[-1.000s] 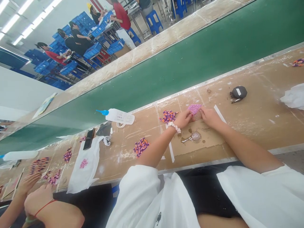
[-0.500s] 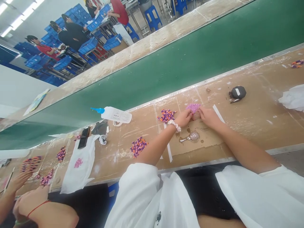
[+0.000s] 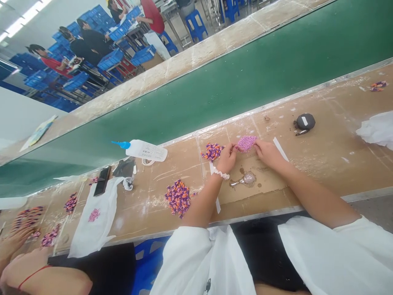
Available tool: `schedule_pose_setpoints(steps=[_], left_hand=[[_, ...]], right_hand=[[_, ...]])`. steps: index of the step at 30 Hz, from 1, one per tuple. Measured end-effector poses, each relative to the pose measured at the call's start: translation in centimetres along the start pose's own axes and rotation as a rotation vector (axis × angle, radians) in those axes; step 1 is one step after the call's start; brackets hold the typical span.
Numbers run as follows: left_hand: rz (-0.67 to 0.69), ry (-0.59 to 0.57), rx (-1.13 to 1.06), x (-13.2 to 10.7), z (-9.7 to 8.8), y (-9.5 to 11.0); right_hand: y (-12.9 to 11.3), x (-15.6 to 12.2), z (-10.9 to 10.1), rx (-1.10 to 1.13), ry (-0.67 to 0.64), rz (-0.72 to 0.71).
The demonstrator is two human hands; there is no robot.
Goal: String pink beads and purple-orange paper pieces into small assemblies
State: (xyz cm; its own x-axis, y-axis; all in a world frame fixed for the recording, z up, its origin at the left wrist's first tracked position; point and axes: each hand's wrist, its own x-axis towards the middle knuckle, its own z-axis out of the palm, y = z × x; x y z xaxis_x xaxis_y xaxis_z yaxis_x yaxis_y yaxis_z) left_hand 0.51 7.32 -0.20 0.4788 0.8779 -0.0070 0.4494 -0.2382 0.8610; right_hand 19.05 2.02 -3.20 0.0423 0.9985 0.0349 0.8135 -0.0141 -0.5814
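A patch of small pink beads (image 3: 247, 143) lies on the worktable between my two hands. At its left edge is my left hand (image 3: 229, 157), wearing a white scrunchie at the wrist. Its fingers are drawn together in a pinch; whatever is between them is too small to make out. My right hand (image 3: 267, 152) touches or nearly touches the patch's right edge, thumb and fingers also pinched together. Just below, a shiny handled piece with a round pinkish, glittery end (image 3: 248, 178) rests on a cardboard sheet (image 3: 270, 186) with dark wet spots.
Purple-and-orange small pieces form piles (image 3: 211, 151) (image 3: 178, 197) on the left. Beyond are a white bottle with blue nozzle (image 3: 147, 150), a phone (image 3: 102, 180) and white cloth (image 3: 98, 217). A dark round object (image 3: 306, 121) sits right. A co-worker's arms (image 3: 33, 262) reach in.
My left hand has shifted left, away from the middle of the bead patch, uncovering more of it. My right hand stays near its right edge. The whole view has shifted slightly.
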Motion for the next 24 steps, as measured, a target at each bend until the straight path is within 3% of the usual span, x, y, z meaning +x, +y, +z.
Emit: schedule_pose_setpoints(steps=[6, 12, 16, 24], left_hand=[[0.018, 0.313, -0.047, -4.3, -1.9, -0.6], [-0.045, 0.548, -0.200, -5.8, -3.9, -3.1], [-0.032, 0.596, -0.304, -6.1, -4.5, -3.1], [0.020, 0.591, -0.266, -7.0, -4.8, -1.3]], right_hand=[[0.1, -0.2, 0.0, 0.003, -0.015, -0.099], [0.2, -0.3, -0.1, -0.007, -0.073, -0.155], [0.2, -0.5, -0.3, 0.008, -0.101, -0.157], [-0.3, -0.9, -0.2, -0.012, -0.085, -0.149]])
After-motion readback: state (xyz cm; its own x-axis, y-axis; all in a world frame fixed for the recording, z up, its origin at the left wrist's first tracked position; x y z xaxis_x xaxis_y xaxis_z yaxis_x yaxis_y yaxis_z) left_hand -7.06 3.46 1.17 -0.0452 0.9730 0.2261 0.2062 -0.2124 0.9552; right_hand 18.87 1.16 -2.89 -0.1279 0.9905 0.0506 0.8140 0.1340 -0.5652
